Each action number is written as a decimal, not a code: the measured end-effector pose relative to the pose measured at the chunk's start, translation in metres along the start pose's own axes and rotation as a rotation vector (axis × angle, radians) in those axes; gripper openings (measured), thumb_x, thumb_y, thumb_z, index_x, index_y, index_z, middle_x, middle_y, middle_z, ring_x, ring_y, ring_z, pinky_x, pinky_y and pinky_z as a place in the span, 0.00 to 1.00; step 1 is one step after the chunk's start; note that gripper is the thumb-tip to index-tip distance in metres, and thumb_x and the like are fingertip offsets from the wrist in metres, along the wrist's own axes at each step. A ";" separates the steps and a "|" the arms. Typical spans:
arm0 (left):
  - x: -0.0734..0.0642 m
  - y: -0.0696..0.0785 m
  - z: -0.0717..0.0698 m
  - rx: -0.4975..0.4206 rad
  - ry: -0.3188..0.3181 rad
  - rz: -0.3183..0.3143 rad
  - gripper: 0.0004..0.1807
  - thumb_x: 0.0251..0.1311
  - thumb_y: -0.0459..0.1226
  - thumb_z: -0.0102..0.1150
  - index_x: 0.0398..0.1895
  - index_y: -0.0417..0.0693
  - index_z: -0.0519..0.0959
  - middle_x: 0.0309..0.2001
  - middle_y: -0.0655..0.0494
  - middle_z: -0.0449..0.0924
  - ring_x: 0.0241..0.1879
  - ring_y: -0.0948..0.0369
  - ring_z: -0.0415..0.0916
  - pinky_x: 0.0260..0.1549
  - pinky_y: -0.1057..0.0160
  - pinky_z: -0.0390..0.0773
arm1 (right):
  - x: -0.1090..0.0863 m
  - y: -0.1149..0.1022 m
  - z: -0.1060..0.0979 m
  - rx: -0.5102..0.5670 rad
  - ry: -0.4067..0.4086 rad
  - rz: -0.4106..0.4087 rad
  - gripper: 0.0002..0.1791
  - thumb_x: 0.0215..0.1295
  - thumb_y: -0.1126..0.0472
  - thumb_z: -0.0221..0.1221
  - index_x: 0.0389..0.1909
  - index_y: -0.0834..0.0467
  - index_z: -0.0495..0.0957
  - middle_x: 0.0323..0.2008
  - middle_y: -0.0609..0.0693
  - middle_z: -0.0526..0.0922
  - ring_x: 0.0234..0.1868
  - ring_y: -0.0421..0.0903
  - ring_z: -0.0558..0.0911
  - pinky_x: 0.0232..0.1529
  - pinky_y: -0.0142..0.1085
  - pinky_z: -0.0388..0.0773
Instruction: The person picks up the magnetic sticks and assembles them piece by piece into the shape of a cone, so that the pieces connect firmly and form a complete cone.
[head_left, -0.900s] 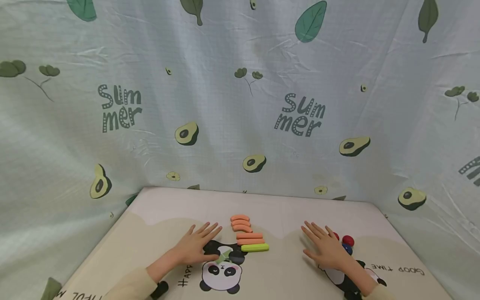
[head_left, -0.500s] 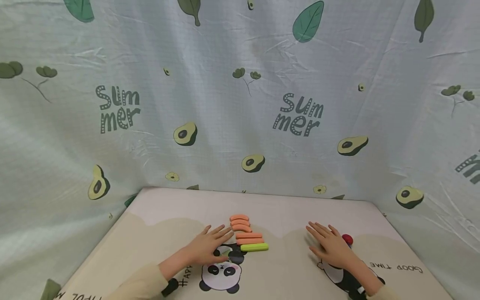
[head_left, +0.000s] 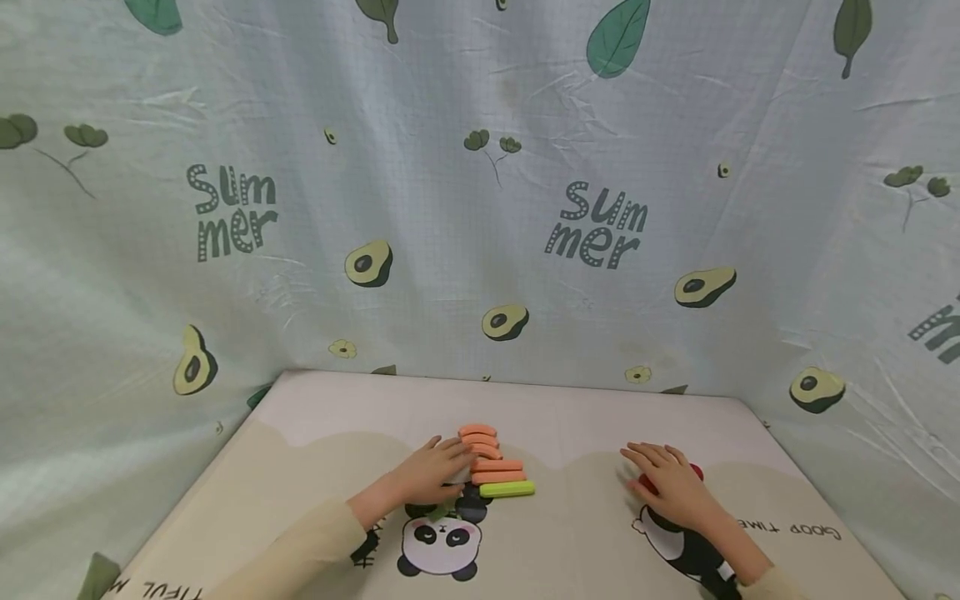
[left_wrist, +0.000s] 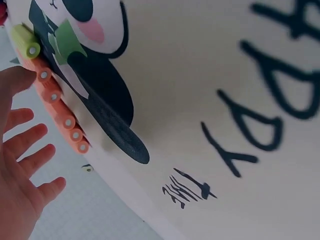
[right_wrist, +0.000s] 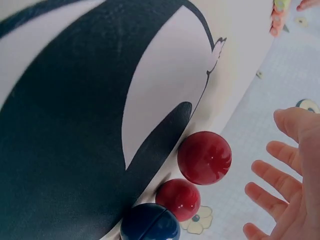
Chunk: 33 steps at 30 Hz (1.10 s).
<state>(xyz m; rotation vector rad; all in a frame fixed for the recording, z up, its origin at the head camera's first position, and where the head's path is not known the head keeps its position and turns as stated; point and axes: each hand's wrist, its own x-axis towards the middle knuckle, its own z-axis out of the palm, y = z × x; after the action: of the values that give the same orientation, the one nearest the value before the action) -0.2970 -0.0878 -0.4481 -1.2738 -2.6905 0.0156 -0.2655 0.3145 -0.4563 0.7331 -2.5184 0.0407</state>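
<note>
Several short orange sticks (head_left: 498, 465), round-ended with pale cores, lie side by side on the table, the far ones curved. A yellow-green stick (head_left: 507, 489) of the same kind lies at the near end of the row. My left hand (head_left: 431, 468) is at the row's left side, fingers spread, with fingertips overlapping the curved sticks in the head view. My right hand (head_left: 675, 492) hovers beside the balls with fingers apart, hiding most of them from the head view. In the right wrist view, a larger red ball (right_wrist: 205, 157), a smaller red ball (right_wrist: 177, 199) and a dark blue ball (right_wrist: 150, 223) sit close together.
The table (head_left: 570, 533) has a cover printed with pandas and lettering. A panda print (head_left: 441, 546) lies below the sticks. Behind and around the table hangs a pale curtain (head_left: 435, 200) patterned with avocados and leaves.
My left hand has moved right, up to the ends of the orange sticks. My right hand has shifted slightly right and covers more of the balls. The sticks have stayed in place.
</note>
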 end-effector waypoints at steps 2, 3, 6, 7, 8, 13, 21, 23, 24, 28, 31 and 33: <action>0.006 -0.002 0.003 0.010 0.034 0.008 0.24 0.59 0.44 0.51 0.58 0.47 0.66 0.57 0.51 0.69 0.59 0.53 0.64 0.52 0.47 0.67 | -0.001 0.001 -0.001 0.006 -0.002 0.010 0.26 0.48 0.57 0.64 0.51 0.58 0.73 0.50 0.56 0.76 0.51 0.54 0.74 0.50 0.55 0.64; 0.009 -0.003 0.005 0.018 0.055 0.015 0.22 0.59 0.43 0.51 0.56 0.48 0.67 0.55 0.52 0.70 0.57 0.54 0.65 0.50 0.47 0.68 | -0.001 0.001 -0.001 0.008 -0.003 0.014 0.26 0.48 0.58 0.64 0.51 0.58 0.73 0.50 0.56 0.76 0.51 0.54 0.74 0.50 0.55 0.63; 0.017 -0.004 0.007 0.031 0.101 0.032 0.19 0.59 0.44 0.52 0.53 0.51 0.68 0.52 0.54 0.71 0.54 0.56 0.67 0.48 0.48 0.70 | -0.001 0.002 0.000 0.012 0.008 0.022 0.26 0.47 0.59 0.64 0.50 0.58 0.73 0.49 0.56 0.76 0.50 0.54 0.74 0.49 0.56 0.64; 0.019 -0.005 0.008 0.037 0.113 0.037 0.18 0.58 0.44 0.52 0.52 0.51 0.69 0.51 0.55 0.72 0.53 0.56 0.67 0.47 0.48 0.70 | -0.001 0.003 0.000 0.012 0.011 0.022 0.25 0.47 0.59 0.64 0.50 0.58 0.74 0.49 0.56 0.76 0.50 0.54 0.74 0.49 0.56 0.64; 0.021 -0.005 0.009 0.047 0.119 0.041 0.18 0.58 0.44 0.52 0.51 0.51 0.70 0.50 0.55 0.73 0.53 0.56 0.67 0.47 0.48 0.70 | -0.001 0.003 0.000 0.011 0.012 0.023 0.25 0.47 0.59 0.64 0.50 0.58 0.74 0.49 0.56 0.77 0.50 0.54 0.74 0.49 0.56 0.64; 0.026 -0.005 0.015 0.084 0.121 0.027 0.18 0.58 0.45 0.52 0.51 0.53 0.71 0.49 0.57 0.74 0.50 0.58 0.68 0.45 0.52 0.72 | -0.002 0.006 -0.001 0.004 0.011 0.034 0.25 0.47 0.58 0.64 0.49 0.57 0.74 0.48 0.55 0.77 0.49 0.53 0.74 0.49 0.56 0.63; 0.030 -0.005 0.023 0.183 0.178 0.029 0.16 0.56 0.47 0.54 0.46 0.54 0.74 0.44 0.60 0.74 0.42 0.61 0.66 0.33 0.63 0.70 | -0.004 0.010 -0.004 -0.020 0.017 0.058 0.24 0.46 0.58 0.65 0.48 0.58 0.75 0.47 0.56 0.77 0.49 0.53 0.74 0.48 0.55 0.64; 0.030 -0.005 0.024 0.214 0.192 0.028 0.15 0.56 0.48 0.54 0.43 0.54 0.74 0.43 0.60 0.73 0.41 0.62 0.66 0.33 0.63 0.69 | -0.005 0.011 -0.005 -0.024 0.020 0.059 0.24 0.46 0.59 0.65 0.47 0.58 0.75 0.46 0.56 0.77 0.48 0.54 0.75 0.47 0.55 0.64; 0.029 -0.005 0.024 0.228 0.198 0.025 0.14 0.56 0.48 0.54 0.42 0.54 0.74 0.42 0.60 0.73 0.41 0.62 0.66 0.33 0.63 0.69 | -0.006 0.011 -0.005 -0.028 0.020 0.060 0.24 0.46 0.58 0.65 0.47 0.58 0.75 0.46 0.56 0.77 0.48 0.54 0.75 0.47 0.55 0.64; 0.027 -0.004 0.023 0.276 0.204 0.004 0.09 0.57 0.45 0.53 0.39 0.55 0.73 0.40 0.60 0.73 0.40 0.62 0.66 0.34 0.61 0.69 | -0.007 0.013 -0.006 -0.043 0.009 0.073 0.24 0.45 0.58 0.65 0.47 0.57 0.75 0.46 0.56 0.77 0.48 0.53 0.74 0.47 0.55 0.65; 0.024 -0.004 0.023 0.293 0.195 -0.017 0.06 0.59 0.43 0.51 0.38 0.56 0.71 0.39 0.60 0.73 0.39 0.62 0.66 0.36 0.60 0.70 | -0.007 0.014 -0.008 -0.050 -0.009 0.086 0.25 0.45 0.58 0.65 0.47 0.57 0.75 0.46 0.55 0.77 0.49 0.53 0.74 0.47 0.55 0.65; 0.022 -0.004 0.023 0.288 0.200 -0.029 0.05 0.59 0.43 0.51 0.37 0.56 0.70 0.37 0.59 0.73 0.38 0.61 0.67 0.35 0.60 0.70 | -0.007 0.014 -0.010 -0.049 -0.032 0.097 0.24 0.46 0.58 0.64 0.47 0.57 0.74 0.46 0.55 0.77 0.49 0.53 0.74 0.48 0.56 0.65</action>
<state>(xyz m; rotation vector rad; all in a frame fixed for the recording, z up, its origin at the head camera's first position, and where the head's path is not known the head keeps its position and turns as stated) -0.3175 -0.0725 -0.4677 -1.0867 -2.4298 0.2492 -0.2629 0.3311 -0.4495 0.5957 -2.5746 0.0009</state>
